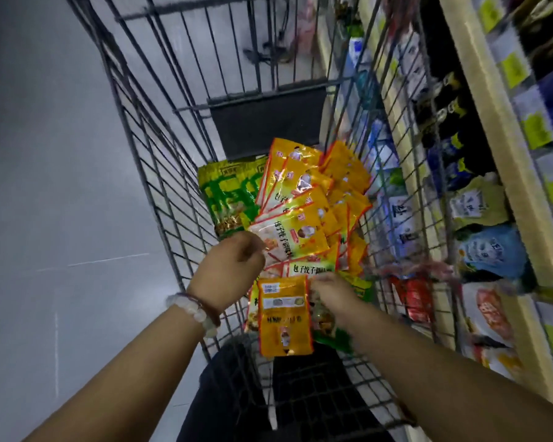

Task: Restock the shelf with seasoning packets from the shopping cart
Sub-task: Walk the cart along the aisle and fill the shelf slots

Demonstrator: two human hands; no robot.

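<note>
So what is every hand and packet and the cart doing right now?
left hand: grips a fanned bunch of orange packets
right hand: pinches one orange packet
fanned orange packets: spread out, held over the cart
single orange packet: back side showing, hanging upside down
green packets: lying in the cart
shopping cart: beside the shelf
shelf: stocked with packets

Wire cart with orange packets

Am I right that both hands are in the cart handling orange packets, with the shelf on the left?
Not quite: the shelf is on the right in the head view. Both the left hand and right hand do handle orange packets in the cart.
</note>
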